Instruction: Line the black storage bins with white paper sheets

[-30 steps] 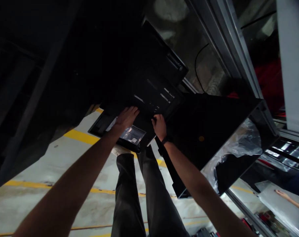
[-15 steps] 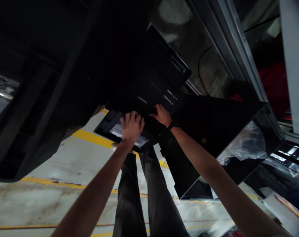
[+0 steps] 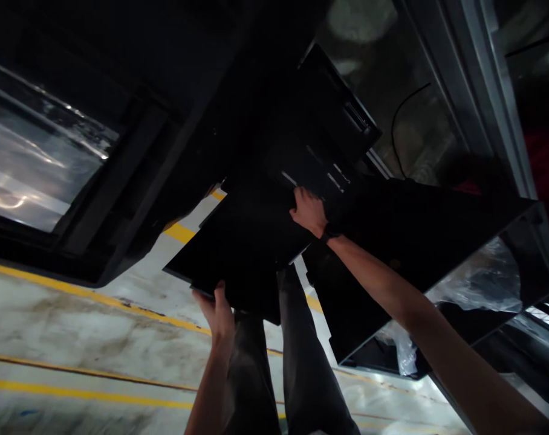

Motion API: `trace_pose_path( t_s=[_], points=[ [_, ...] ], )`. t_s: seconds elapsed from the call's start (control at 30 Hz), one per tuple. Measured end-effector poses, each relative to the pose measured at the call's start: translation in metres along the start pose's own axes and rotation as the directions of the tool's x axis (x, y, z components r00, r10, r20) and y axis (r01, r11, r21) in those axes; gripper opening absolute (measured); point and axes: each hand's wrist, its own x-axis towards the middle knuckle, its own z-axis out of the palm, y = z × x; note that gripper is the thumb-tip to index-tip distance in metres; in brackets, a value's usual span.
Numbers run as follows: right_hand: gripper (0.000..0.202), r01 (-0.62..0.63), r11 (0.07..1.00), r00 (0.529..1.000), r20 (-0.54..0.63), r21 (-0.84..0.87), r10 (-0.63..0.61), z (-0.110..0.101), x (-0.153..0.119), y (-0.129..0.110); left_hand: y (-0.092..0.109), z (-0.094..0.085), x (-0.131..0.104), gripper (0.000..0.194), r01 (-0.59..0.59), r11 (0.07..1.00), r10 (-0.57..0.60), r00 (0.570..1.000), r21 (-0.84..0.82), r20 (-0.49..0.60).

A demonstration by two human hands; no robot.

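One flat black panel [image 3: 242, 254] is in hand, held tilted above the floor, just in front of the person's two trouser legs [image 3: 274, 374]. The left hand [image 3: 219, 315] grips its near lower edge, fingers curled over the rim from below. The right hand [image 3: 308, 211] lies on the panel's far upper edge, where it meets a dark machine body [image 3: 302, 121]; whether those fingers are closed on the edge or only pressing cannot be told. The two hands are well apart, one at each end of the panel.

One open black box [image 3: 415, 241] stands just beside the right forearm, its mouth turned to the lower right. Inside it lies crumpled clear plastic wrap [image 3: 478, 278] over something dark; what the dark item is cannot be told.

One glass pane [image 3: 34, 163] sits in a dark frame at upper left. One black cable [image 3: 399, 127] hangs behind the machine body. At least three yellow lines [image 3: 97, 302] are painted on the grey floor [image 3: 75, 338]. One metal rail [image 3: 496, 90] runs down the right side.
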Motion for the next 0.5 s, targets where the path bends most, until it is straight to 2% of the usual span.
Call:
trace_pose_path(
  t_s=[0.1, 0.17, 0.27, 0.37, 0.5],
  points=[
    [0.034, -0.01, 1.0, 0.996, -0.091, 0.005, 0.01, -0.051, -0.023, 0.009, -0.014, -0.013, 0.005, 0.055, 0.091, 0.996, -0.092, 0.987, -0.017, -0.131],
    [0.037, -0.049, 0.999, 0.984, -0.17, -0.021, 0.045, -0.087, -0.034, 0.023, -0.016, -0.017, 0.006, 0.057, 0.083, 0.997, -0.082, 0.98, -0.007, -0.182],
    [0.04, -0.102, 0.993, 0.953, -0.293, -0.056, 0.082, -0.133, -0.036, 0.052, -0.014, -0.019, 0.006, 0.058, 0.031, 0.999, -0.027, 0.982, 0.022, -0.188],
    [0.039, -0.123, 0.992, 0.911, -0.398, -0.006, 0.111, -0.166, -0.026, 0.084, -0.016, -0.021, 0.008, 0.066, 0.003, 1.0, -0.009, 0.981, -0.031, -0.192],
    [0.049, -0.108, 0.993, 0.812, -0.574, 0.037, 0.11, -0.188, -0.01, 0.113, -0.027, -0.025, 0.013, 0.086, -0.021, 0.991, -0.008, 0.977, -0.135, -0.212]
  ],
)
